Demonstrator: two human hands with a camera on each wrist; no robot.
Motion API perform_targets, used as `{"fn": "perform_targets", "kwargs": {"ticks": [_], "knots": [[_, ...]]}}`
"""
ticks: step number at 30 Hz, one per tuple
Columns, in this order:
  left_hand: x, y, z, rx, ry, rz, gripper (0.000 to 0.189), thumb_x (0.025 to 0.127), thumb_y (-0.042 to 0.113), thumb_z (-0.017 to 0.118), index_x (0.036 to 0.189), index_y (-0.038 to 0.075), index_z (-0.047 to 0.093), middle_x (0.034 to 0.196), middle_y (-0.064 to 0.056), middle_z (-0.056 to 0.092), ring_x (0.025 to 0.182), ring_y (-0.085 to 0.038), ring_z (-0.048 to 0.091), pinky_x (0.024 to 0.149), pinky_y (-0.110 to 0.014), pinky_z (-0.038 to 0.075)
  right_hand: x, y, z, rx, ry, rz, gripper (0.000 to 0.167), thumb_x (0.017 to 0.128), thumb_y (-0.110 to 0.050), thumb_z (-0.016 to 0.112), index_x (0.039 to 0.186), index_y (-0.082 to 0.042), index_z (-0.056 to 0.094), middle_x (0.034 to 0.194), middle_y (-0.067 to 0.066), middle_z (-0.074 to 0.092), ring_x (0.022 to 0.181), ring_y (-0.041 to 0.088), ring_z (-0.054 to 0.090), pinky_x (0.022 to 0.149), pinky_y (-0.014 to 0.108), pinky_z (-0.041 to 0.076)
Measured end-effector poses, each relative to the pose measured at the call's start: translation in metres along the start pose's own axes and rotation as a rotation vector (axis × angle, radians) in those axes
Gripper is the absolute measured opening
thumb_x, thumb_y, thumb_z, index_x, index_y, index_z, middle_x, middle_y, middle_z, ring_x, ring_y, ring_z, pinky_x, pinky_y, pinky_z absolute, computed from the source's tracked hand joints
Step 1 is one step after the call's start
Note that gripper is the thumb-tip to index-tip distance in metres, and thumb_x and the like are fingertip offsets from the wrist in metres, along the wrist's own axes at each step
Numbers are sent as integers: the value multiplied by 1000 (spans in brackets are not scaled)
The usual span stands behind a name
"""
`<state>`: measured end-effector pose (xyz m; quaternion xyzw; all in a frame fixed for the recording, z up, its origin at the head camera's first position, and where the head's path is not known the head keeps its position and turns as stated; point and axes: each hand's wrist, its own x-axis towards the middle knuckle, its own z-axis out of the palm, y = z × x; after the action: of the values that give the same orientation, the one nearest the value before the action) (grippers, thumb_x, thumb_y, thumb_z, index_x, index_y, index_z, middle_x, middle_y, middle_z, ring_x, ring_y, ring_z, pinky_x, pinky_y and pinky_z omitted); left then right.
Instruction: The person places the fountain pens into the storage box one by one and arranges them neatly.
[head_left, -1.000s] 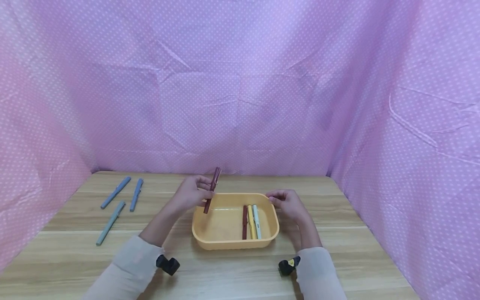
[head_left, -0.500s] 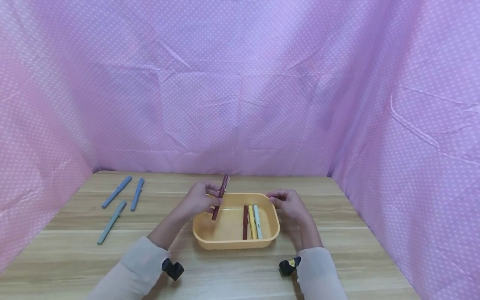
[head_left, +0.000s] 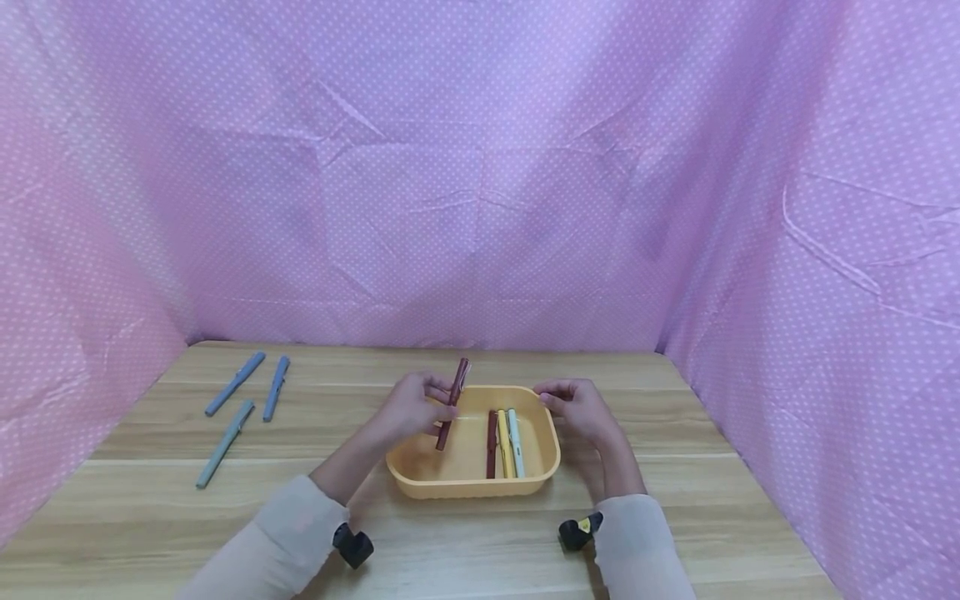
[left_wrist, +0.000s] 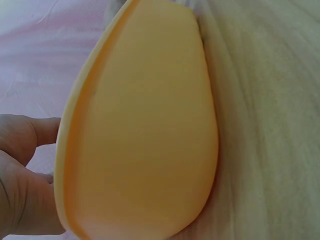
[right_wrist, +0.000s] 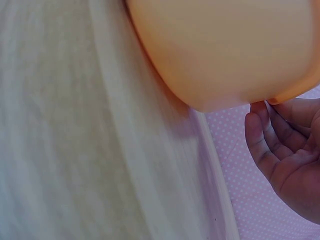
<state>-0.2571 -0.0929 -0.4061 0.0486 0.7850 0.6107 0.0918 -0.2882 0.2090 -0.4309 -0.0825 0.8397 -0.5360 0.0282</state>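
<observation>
My left hand (head_left: 408, 408) holds a dark red pen (head_left: 455, 396) by its middle, tilted over the left part of a yellow plastic tray (head_left: 472, 488). In the left wrist view the tray's wall (left_wrist: 140, 125) hides the fingertips and the pen. At the tray's back right corner my right hand (head_left: 581, 410) pinches the rim; the right wrist view shows the thumb and fingers of that hand (right_wrist: 295, 155) at the edge. Inside, toward the right, another dark red pen (head_left: 491, 446), a yellow pen (head_left: 506, 444) and a pale mint pen (head_left: 515, 442) lie side by side.
Two blue pens (head_left: 235, 384) (head_left: 276, 389) and a grey-green pen (head_left: 225, 445) lie on the wooden table (head_left: 450, 550) at the left. Pink dotted cloth (head_left: 480, 208) hangs behind the table and along both sides.
The left hand has moved right and nearer with the dark red pen, which is now lower and farther inside the tray's outline. The right hand has stayed at the rim.
</observation>
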Motion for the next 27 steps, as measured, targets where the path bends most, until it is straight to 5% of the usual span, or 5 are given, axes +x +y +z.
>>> {"fn": "perform_targets", "kwargs": {"ticks": [27], "knots": [[-3, -2, 20, 70, -69, -38, 36, 84, -4, 79, 117, -3, 63, 103, -14, 66, 77, -23, 69, 63, -35, 64, 0, 0, 1, 0, 4, -1, 22, 100, -7, 64, 117, 5, 71, 108, 16, 74, 94, 25, 73, 92, 43, 59]]}}
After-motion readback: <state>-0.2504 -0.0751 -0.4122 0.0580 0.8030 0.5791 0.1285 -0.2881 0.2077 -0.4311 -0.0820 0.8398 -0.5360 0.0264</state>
